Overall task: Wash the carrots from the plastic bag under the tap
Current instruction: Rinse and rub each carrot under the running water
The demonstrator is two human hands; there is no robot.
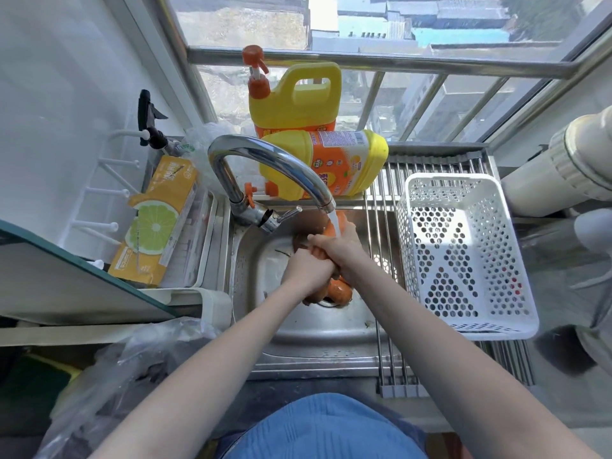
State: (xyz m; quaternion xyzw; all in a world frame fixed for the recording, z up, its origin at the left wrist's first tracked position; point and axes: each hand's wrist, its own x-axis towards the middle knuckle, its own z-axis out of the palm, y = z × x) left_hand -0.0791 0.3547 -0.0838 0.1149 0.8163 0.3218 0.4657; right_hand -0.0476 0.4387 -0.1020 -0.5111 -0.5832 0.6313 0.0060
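Centre frame, both hands, left hand [306, 271] and right hand [334, 248], clamp the carrots [334, 289] under the tap [265, 167]; best to turn them so water reaches every side.

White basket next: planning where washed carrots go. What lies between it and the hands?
In the head view, only bare roll-up rack bars and sink separate white basket from hands.

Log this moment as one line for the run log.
stage: washing | left hand and right hand: gripping carrots | tap: running | basket: empty
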